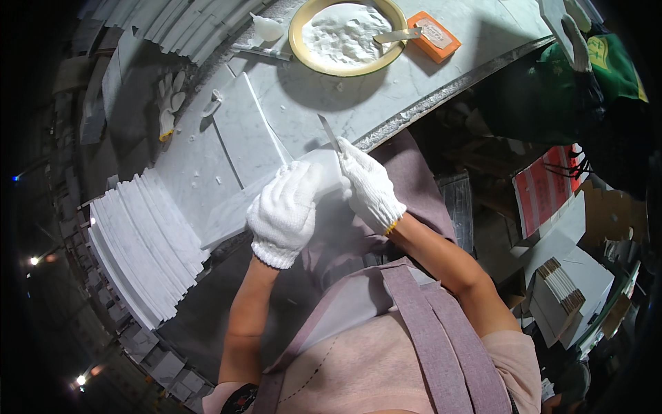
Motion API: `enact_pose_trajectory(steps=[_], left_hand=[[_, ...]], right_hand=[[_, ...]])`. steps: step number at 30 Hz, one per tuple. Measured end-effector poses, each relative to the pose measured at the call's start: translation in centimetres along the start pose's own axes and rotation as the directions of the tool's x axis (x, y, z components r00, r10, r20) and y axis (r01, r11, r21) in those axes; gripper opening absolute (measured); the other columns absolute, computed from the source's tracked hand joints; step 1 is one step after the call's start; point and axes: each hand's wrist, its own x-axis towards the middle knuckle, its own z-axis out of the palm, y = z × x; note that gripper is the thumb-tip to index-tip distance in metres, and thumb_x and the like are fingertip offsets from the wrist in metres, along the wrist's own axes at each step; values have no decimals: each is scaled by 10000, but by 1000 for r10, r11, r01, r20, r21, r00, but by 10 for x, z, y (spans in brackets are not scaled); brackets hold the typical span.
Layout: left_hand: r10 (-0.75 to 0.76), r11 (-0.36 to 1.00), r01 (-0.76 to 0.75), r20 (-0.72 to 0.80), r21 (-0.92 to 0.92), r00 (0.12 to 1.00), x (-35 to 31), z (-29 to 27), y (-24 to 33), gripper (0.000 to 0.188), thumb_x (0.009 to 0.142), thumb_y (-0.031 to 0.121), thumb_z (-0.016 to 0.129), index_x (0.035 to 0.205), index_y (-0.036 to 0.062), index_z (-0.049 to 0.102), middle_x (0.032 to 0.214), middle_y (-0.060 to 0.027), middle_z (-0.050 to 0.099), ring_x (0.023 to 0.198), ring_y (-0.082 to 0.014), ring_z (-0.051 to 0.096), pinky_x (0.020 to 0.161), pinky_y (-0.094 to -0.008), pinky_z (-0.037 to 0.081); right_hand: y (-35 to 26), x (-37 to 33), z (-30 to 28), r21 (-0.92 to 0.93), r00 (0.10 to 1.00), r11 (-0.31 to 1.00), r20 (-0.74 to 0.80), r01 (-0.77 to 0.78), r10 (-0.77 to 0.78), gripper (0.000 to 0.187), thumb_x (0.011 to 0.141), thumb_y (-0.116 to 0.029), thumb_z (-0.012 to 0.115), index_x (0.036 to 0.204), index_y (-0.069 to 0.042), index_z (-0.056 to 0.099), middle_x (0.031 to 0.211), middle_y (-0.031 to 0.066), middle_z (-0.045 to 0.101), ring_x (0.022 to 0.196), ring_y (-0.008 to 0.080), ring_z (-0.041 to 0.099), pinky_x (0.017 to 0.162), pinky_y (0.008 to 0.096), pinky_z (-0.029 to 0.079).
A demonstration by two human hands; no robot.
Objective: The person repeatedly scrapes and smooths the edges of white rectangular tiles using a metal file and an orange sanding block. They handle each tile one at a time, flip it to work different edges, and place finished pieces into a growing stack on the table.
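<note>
Both my hands wear white knit gloves. My left hand (281,214) is closed on a small white marble tile (325,165), held over the table's near edge. A thin metal scraper blade (329,133) sticks up from my right hand (370,185), whose fingers are wrapped round it beside the tile's right edge. Glove fingers hide part of the tile and the blade's lower end. Under and left of my left hand, a marble slab (234,210) lies along the table edge.
A yellow-rimmed bowl (298,52) of white paste stands beside an orange box (441,50); a putty knife (400,34) spans both. Stacked white slabs (141,241) stand at left, near a loose glove (169,103). At upper right, another person's gloved hand (576,45) holds a slab.
</note>
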Motion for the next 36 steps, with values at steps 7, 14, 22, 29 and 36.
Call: enact_pose_trajectory(steps=[7, 14, 22, 29, 36], left_hand=[[-21, 997, 22, 11, -67, 1000, 3, 1, 0, 644, 717, 96, 695, 1362, 105, 688, 1302, -145, 720, 1194, -368, 695, 989, -445, 560], [-13, 999, 13, 13, -51, 1000, -1, -1, 4, 566, 740, 123, 687, 1304, 96, 716, 1272, -131, 728, 1134, -353, 718, 958, -447, 585], [14, 997, -18, -48, -80, 999, -7, -6, -4, 565, 776, 107, 650, 1338, 61, 691, 1306, -156, 716, 1199, -375, 694, 995, -457, 559], [18, 987, -40, -135, -158, 991, -6, -16, -15, 492, 829, 103, 625, 1309, 28, 702, 1227, -193, 739, 1130, -390, 723, 961, -462, 571], [-218, 952, 137, -291, -274, 932, -11, -42, -38, 476, 806, -17, 736, 1280, 24, 721, 1183, -159, 767, 1069, -357, 742, 940, -429, 588]], right_hand=[[-3, -5, -4, 42, 997, 999, 70, -15, 12, 554, 1057, -241, 670, 1546, -40, 504, 1012, -28, 627, 700, 51, 545, 592, 183, 464], [-6, -15, -8, -2, 986, 1000, 166, -14, 15, 615, 1066, -258, 653, 1594, -36, 428, 968, -42, 602, 668, 47, 550, 565, 176, 464], [-19, -29, -41, 209, 954, 978, 294, 5, -68, 655, 1048, -255, 678, 1583, -21, 382, 800, 2, 551, 616, 91, 555, 555, 206, 489], [-19, -25, -40, 154, 933, 974, 344, -164, 103, 439, 1042, -292, 691, 1399, -77, 553, 822, 1, 560, 668, 106, 554, 570, 266, 494], [-19, -23, -32, 64, 970, 991, 219, -120, 103, 297, 1053, -279, 679, 1215, -42, 604, 960, 40, 652, 768, 77, 602, 634, 221, 533]])
